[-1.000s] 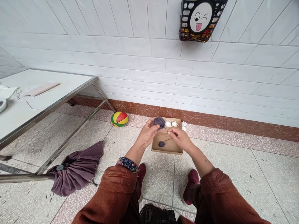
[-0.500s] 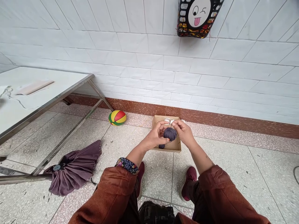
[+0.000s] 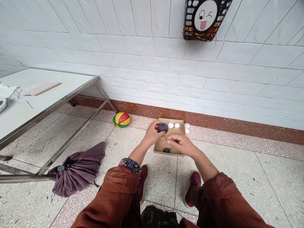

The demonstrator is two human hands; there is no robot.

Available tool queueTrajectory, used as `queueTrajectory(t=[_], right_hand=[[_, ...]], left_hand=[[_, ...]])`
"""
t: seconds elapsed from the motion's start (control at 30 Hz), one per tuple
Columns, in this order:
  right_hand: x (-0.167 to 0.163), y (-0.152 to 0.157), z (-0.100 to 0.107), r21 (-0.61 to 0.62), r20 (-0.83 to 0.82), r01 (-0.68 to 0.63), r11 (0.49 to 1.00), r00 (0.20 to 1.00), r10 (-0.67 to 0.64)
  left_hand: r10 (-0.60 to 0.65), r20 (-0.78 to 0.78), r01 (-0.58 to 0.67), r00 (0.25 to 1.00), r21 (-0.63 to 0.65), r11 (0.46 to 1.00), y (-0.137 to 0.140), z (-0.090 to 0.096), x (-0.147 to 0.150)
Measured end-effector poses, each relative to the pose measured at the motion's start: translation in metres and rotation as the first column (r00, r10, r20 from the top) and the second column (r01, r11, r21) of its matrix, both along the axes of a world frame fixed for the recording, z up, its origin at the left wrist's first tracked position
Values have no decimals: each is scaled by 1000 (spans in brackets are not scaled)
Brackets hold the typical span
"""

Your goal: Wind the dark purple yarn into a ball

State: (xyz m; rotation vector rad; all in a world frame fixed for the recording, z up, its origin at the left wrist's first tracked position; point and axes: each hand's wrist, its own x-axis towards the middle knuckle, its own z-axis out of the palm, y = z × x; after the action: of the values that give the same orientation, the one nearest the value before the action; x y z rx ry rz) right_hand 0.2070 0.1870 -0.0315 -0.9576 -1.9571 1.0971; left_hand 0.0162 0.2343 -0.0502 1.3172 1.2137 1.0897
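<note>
My left hand (image 3: 153, 132) is closed around a dark purple ball of yarn (image 3: 162, 127), above the left side of a shallow cardboard box (image 3: 158, 152). From that ball a thin strand of yarn (image 3: 165, 138) runs to my right hand (image 3: 179, 143), whose thumb and forefinger pinch it. A smaller dark ball of yarn (image 3: 166, 150) lies in the near part of the box, a strand leading up from it towards my right hand. Two white balls of yarn (image 3: 174, 125) sit at the box's far end.
More white balls (image 3: 187, 128) lie on the floor just right of the box. A striped ball (image 3: 121, 120) rests by the wall near a metal-framed table (image 3: 71, 76). A folded purple umbrella (image 3: 79, 167) lies at left. A black basket (image 3: 201, 31) hangs on the wall.
My right hand has moved from beside the purple ball's upper right to its lower right, holding the strand. The ball has shifted left and up with my left hand, uncovering the white balls.
</note>
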Motion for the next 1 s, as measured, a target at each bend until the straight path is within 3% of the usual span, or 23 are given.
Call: queueTrajectory(t=[0.13, 0.23, 0.33, 0.4, 0.53, 0.67, 0.83, 0.93, 1.0], right_hand=[[12, 5, 11, -57, -162, 195, 979, 966, -202], [20, 15, 5, -52, -201, 348, 936, 915, -351], [23, 25, -9, -13, -146, 456, 890, 880, -453], [21, 30, -21, 0, -67, 483, 876, 874, -481], [11, 29, -39, 34, 116, 446, 894, 887, -447], [-2, 18, -38, 66, 191, 252, 965, 946, -260], [-4, 2, -9, 104, 135, -4, 995, 991, -10], [1, -2, 7, 94, 46, -11, 996, 999, 7], [6, -1, 12, 88, -19, 46, 995, 999, -45]], left_hand=[[-159, -74, 160, 985, 20, 987, -6, -2, 3], [-361, -50, 362, 931, 13, 932, -13, 2, 5], [-530, 83, 532, 844, -3, 847, -20, 8, 7], [-549, 220, 560, 807, 11, 828, -21, 11, 9], [-392, 413, 413, 822, 42, 910, -15, 12, 12], [-150, 438, 177, 886, -23, 984, -2, 8, 9], [-2, 291, 31, 957, -93, 995, 10, 0, 4], [-2, 115, 6, 993, -38, 999, 11, -3, 3], [-58, -17, 58, 998, 11, 998, 9, -4, 4]])
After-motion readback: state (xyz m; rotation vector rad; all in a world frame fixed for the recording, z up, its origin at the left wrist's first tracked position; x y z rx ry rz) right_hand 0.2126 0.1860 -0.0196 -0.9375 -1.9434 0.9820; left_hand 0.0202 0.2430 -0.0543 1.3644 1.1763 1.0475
